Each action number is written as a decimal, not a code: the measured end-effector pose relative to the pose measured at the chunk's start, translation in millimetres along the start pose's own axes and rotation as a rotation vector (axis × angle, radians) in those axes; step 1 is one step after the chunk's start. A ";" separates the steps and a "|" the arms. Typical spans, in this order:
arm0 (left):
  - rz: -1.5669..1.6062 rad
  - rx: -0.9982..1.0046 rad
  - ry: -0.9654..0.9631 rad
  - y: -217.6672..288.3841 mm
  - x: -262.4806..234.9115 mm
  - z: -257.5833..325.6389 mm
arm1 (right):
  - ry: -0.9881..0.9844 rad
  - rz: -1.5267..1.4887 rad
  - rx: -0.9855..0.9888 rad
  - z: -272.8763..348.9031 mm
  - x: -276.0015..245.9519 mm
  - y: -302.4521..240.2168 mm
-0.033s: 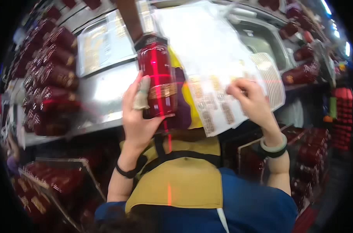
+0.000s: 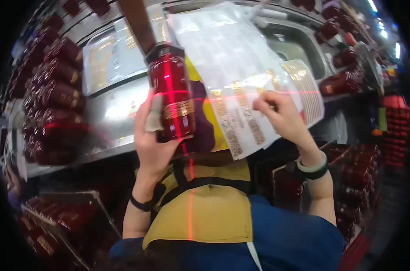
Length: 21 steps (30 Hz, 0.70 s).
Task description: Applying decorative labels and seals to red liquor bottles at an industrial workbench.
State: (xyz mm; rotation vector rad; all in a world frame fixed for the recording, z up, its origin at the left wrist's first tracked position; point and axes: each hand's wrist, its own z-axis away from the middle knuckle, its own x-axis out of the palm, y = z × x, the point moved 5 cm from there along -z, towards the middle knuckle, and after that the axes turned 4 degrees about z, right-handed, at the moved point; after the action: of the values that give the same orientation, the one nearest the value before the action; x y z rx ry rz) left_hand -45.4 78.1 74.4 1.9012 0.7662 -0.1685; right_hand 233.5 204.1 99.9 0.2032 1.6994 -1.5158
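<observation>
A glossy dark-red glass bottle with a gold band lies under crossing red light lines, its dark end away from me. My left hand is closed round its near left side, a pale cover on one finger. My right hand hovers over white sheets of gold decals, thumb and fingertips pinched together. Whatever that pinch may hold is too small to make out. Under the bottle and beside it lies a purple and yellow cloth.
Dark-red bottles crowd the left side of the metal table. A tray with gold decals lies far left, a metal sink far right. Crates of red bottles stand low on both sides. A brown post rises beyond the bottle.
The whole scene has shifted slightly left in the picture and looks sharper. My left hand keeps its hold on the bottle, and my right hand stays pinched over the decal sheets.
</observation>
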 end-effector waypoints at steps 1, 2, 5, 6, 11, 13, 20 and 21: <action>0.014 -0.038 0.008 -2.2 -0.1 4.1 | -0.037 0.080 0.048 -5.5 -1.9 15.3; 0.028 -0.071 0.010 -5.8 0.3 7.4 | -0.067 0.154 0.102 -10.6 -7.6 33.1; 0.096 -0.086 0.009 -9.4 0.9 6.2 | 0.168 0.262 0.217 -42.5 -74.6 108.9; 0.059 -0.060 0.010 -6.4 1.2 5.8 | 0.293 0.320 0.211 -51.7 -105.0 129.5; -0.036 -0.025 -0.003 -7.9 1.6 9.9 | 0.344 0.524 0.485 -100.3 -188.6 243.5; -0.055 -0.017 -0.004 -7.7 3.5 8.8 | 0.287 0.571 0.580 -109.4 -195.8 274.7; -0.079 -0.027 -0.013 -9.0 2.3 7.4 | 0.123 0.270 0.690 -115.1 -198.1 292.1; -0.101 -0.017 -0.016 -8.7 2.2 6.6 | 0.107 0.257 0.689 -111.3 -197.0 296.6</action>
State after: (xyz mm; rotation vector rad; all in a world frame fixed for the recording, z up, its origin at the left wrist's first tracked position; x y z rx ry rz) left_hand -47.2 75.7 63.8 1.8439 0.8507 -0.2395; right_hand 489.4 456.2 -0.5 0.8384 1.1093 -1.8560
